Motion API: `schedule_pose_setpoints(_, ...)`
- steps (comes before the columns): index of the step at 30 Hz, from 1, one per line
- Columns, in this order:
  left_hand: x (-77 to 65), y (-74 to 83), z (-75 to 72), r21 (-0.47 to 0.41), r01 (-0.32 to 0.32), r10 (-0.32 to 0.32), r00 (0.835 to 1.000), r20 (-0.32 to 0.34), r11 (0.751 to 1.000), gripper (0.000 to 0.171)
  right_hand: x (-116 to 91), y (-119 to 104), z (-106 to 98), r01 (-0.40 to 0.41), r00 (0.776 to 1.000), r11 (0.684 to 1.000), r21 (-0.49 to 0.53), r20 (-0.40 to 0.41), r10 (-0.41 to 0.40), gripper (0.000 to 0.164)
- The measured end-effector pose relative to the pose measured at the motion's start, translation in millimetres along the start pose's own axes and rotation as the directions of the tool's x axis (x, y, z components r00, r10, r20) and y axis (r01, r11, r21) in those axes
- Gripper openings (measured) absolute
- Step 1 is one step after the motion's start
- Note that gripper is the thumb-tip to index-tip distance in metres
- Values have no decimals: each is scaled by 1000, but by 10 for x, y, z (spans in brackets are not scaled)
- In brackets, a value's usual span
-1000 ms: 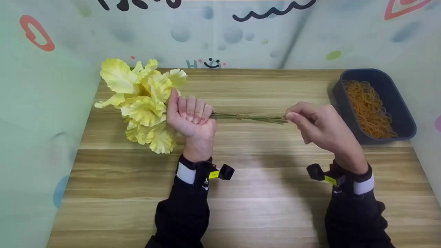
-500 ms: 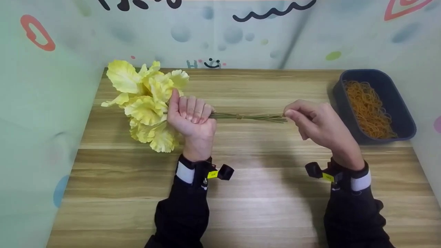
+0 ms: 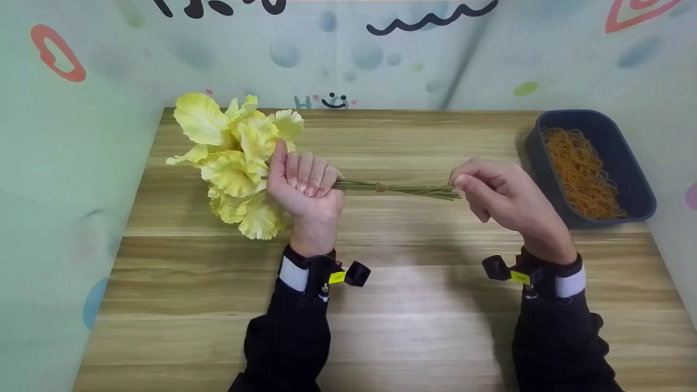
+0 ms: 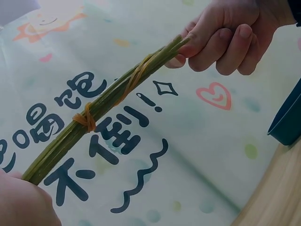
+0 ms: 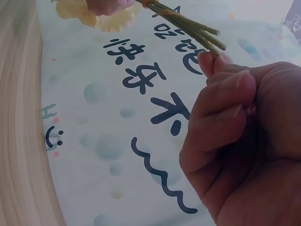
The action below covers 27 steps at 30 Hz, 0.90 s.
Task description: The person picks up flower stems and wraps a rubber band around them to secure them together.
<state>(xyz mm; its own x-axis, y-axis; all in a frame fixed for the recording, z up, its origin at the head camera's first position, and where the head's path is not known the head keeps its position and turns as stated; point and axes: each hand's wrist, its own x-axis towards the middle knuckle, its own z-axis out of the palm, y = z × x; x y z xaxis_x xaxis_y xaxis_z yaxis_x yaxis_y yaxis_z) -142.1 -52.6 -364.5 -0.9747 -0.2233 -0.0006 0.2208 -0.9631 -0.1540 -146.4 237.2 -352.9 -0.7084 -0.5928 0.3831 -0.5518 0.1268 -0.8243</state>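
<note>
In the head view, the left hand point(image 3: 306, 188) gripped the stems point(image 3: 356, 186) just below the flowers point(image 3: 234, 163), holding them crosswise above the table point(image 3: 414, 332), blooms leftward. The right hand point(image 3: 498, 193) pinched thumb against forefinger at the stem tips. Beside it on the right stood a tub point(image 3: 631, 163) of rubber bands point(image 3: 582, 174).

In the left wrist view, a band point(image 4: 85, 120) circled the stems, and a strand point(image 4: 134, 77) ran slantwise towards their tips. The step seemed to be binding; the next move probably called for securing that strand with the left grip kept firm.

In the right wrist view, the slim green stems splayed slightly, one tip meeting the pinching fingertips point(image 5: 205, 61); whether these also held the band was unclear. The flowers looked pale yellow and ruffled.
</note>
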Motion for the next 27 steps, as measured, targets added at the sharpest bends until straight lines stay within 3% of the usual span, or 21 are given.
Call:
schedule_pose_setpoints(11,-4,-34,-23,-35,61,-61,998,0,998,65,25,-74,69,-51,998,998,-38,47,52,17)
schedule_pose_setpoints(19,-19,-68,-55,-46,126,-125,991,38,991,63,87,-33,200,-26,995,998,-58,93,31,17)
schedule_pose_setpoints(27,-33,-133,-74,-41,146,-144,989,44,989,64,136,26,315,62,991,997,-52,125,-55,20)
